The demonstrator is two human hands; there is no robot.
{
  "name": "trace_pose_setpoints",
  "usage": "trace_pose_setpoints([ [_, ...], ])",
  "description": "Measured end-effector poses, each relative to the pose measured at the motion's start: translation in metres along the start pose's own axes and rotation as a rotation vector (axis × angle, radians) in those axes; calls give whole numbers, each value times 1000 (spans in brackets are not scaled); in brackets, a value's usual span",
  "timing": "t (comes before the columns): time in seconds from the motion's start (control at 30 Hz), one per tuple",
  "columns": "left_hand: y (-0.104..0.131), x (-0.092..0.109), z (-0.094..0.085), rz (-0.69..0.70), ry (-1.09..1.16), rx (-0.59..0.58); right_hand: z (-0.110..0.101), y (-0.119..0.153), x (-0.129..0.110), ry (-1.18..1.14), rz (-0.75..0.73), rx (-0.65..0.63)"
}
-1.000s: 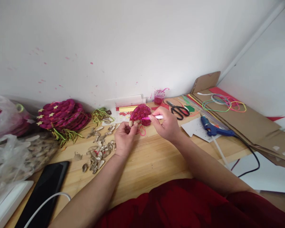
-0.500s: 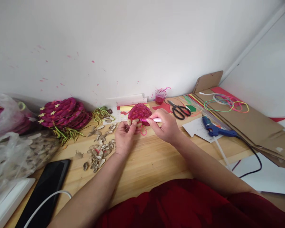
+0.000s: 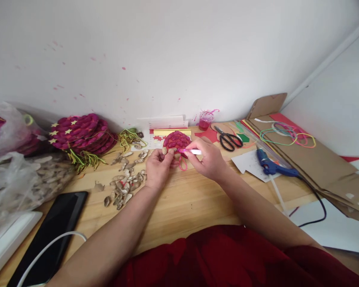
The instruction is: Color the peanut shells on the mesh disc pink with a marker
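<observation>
Between my hands is a round craft piece, covered in magenta-painted shells, with some unpainted tan ones along its near edge. My left hand pinches that near left edge between thumb and fingers. In my right hand is a slim white-handled brush, stained pink toward the tip, which points at the near edge of the piece; its very end is hard to make out. A pink cord loop hangs at the near side. Loose nutshell halves lie left of my left hand.
Behind stands a cup of pink liquid, with black scissors beside it. A blue glue gun and cardboard are at right. Stacked magenta pieces, a plastic bag of shells and a black phone are at left.
The view has tilted and shifted slightly. The brush has moved a little along the near edge of the piece; both hands keep their grips.
</observation>
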State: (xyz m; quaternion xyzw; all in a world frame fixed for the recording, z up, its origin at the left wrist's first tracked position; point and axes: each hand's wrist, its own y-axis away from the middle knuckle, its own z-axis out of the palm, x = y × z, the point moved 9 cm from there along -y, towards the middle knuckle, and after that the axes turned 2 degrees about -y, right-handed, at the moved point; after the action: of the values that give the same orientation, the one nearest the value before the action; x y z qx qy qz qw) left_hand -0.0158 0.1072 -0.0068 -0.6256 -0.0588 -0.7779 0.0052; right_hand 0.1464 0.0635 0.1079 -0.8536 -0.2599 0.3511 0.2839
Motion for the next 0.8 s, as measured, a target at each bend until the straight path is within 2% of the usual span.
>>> trace_pose_setpoints([
  [0.27, 2, 1, 4, -22, -35, -39, -1, 2, 13, -92, 133, 73],
  [0.53, 1, 0, 4, -43, -37, -31, -2, 0, 1, 40, -4, 22],
  [0.67, 2, -1, 3, -57, -42, -16, -9, 0, 0, 52, 5, 58],
  [0.8, 3, -1, 5, -71, -38, -32, -3, 0, 3, 8, 42, 13],
])
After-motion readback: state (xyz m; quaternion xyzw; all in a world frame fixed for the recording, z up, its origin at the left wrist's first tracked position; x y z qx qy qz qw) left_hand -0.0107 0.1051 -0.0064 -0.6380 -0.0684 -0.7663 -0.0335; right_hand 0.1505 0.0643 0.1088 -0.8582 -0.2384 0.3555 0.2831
